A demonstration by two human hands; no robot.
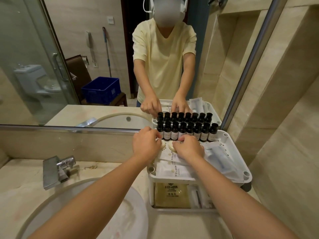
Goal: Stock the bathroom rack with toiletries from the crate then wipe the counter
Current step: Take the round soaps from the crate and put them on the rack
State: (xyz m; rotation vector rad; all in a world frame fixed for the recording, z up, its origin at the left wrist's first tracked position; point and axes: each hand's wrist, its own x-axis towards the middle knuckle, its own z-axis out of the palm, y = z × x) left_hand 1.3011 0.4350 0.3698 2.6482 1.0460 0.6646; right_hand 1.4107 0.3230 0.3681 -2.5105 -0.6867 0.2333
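Soaps going onto the top shelf of the rack, right in front of the bottles

Both hands are down on the white rack [229, 144]: left hand [145, 145] pinches one small white soap [162, 143], right hand [189, 148] has its fingertips closed on the other soap [171, 146]. The row of dark bottles [186, 132] stands just behind, touching knuckles almost, so a careless nudge could domino them. Sachets [172, 167] underneath look slippery too. Blue crate [101, 89] only shows in the mirror.

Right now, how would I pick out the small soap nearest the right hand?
Find the white rack on the counter right of the sink. On its top shelf, before the row of dark bottles, lie two pale oval soaps. Yours is the right-hand soap, touching the right hand fingertips.
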